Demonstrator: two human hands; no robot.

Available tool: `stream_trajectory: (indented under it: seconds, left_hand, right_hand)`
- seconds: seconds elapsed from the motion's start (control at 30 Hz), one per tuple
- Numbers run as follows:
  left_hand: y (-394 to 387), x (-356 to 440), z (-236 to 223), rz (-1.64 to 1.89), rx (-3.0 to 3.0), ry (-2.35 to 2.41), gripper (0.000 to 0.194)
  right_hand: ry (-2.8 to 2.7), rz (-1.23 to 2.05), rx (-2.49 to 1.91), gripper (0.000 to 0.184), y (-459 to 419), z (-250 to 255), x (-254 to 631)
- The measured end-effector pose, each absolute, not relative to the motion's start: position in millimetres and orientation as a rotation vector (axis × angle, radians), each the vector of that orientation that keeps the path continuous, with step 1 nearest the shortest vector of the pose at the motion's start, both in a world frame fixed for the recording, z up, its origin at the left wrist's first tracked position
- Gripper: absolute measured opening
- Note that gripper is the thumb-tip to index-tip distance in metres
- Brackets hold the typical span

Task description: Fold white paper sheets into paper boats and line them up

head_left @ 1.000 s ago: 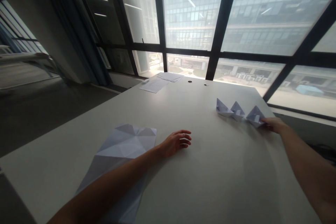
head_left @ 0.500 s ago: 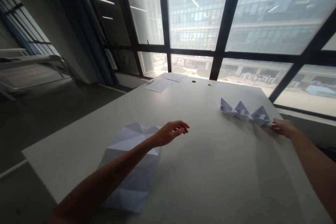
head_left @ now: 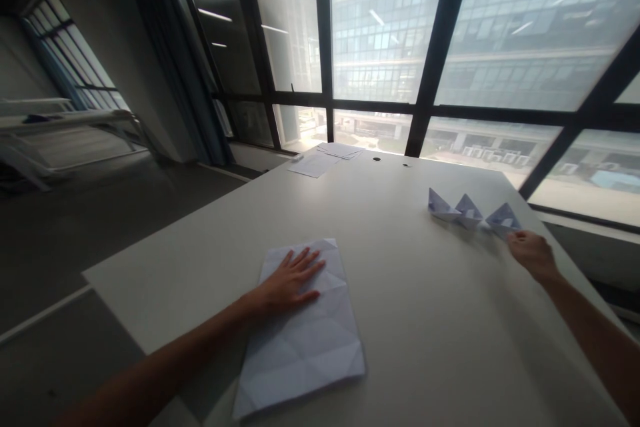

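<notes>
A creased white sheet of paper (head_left: 310, 340) lies on the table in front of me. My left hand (head_left: 293, 280) rests flat on its upper part, fingers spread. To the right, three folded white paper boats stand in a slanting row: the left boat (head_left: 441, 207), the middle boat (head_left: 469, 212) and the right boat (head_left: 503, 219). My right hand (head_left: 533, 253) is at the right boat's near right corner. Its fingers are curled closed there and partly cover that corner.
Several flat white sheets (head_left: 315, 165) lie at the far end of the white table (head_left: 400, 320). Two small dark round spots are on the tabletop nearby. Tall windows with black frames (head_left: 423, 100) rise behind the table. A dark curtain (head_left: 185, 80) hangs at the left.
My left hand has come down from above the table onto the creased sheet, which now lies straighter and further right. My right hand left the right boat's corner, then came back with curled fingers.
</notes>
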State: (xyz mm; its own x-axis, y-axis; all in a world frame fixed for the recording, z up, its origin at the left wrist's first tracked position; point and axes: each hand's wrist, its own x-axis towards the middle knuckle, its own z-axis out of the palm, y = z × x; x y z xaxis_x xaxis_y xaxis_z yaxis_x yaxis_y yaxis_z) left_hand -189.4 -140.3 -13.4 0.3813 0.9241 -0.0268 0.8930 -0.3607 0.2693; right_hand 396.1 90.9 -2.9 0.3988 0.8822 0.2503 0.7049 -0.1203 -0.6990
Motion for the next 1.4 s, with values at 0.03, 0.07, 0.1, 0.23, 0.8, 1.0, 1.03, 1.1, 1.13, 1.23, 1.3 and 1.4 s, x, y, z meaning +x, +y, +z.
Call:
stream_trajectory:
  seconds: [0.03, 0.07, 0.1, 0.23, 0.8, 1.0, 1.03, 1.1, 1.13, 1.23, 1.3, 1.4]
  left_hand:
    - [-133, -177, -13, 0.231, 2.389, 1.566, 0.075]
    - [-125, -164, -12, 0.309, 2.369, 1.521, 0.074]
    - [-116, -151, -11, 0.392, 2.344, 1.466, 0.076]
    - [-84, -100, -6, 0.741, 2.29, 1.217, 0.075]
    - [-101, -145, -1, 0.648, 2.256, 1.189, 0.039]
    - [-107, -142, 55, 0.737, 1.901, 1.238, 0.035]
    - [-105, -142, 62, 0.776, 1.803, 1.231, 0.036]
    - [-99, -143, 69, 0.86, 1.624, 1.265, 0.043]
    - [-94, -143, 69, 0.884, 1.588, 1.307, 0.047]
    - [-82, -142, 53, 0.936, 1.766, 1.496, 0.046]
    - [-79, -137, 35, 1.04, 1.999, 1.57, 0.044]
    - [-86, -123, 6, 0.909, 2.281, 1.413, 0.035]
  right_hand:
    - [-1.47, 0.235, -1.883, 0.011, 85, -1, 375]
    - [-1.584, 0.215, -1.818, 0.009, 78, -1, 351]
    - [-1.668, 0.222, -1.734, 0.009, 68, -1, 324]
    - [-2.025, 0.407, -1.225, 0.022, 13, -14, 216]
    - [-2.385, 0.354, -0.913, 0.015, -61, -29, 166]
    - [-1.94, 0.931, -0.965, 0.029, -71, 6, 166]
    - [-1.839, 0.996, -1.006, 0.032, -71, 12, 164]
    - [-1.673, 1.069, -1.07, 0.035, -70, 19, 160]
    - [-1.618, 1.089, -1.094, 0.035, -68, 20, 158]
    - [-1.57, 1.114, -1.164, 0.034, -58, 12, 150]
    - [-1.623, 1.075, -1.206, 0.029, -50, -1, 147]
    - [-1.742, 0.96, -1.264, 0.024, -42, -20, 149]
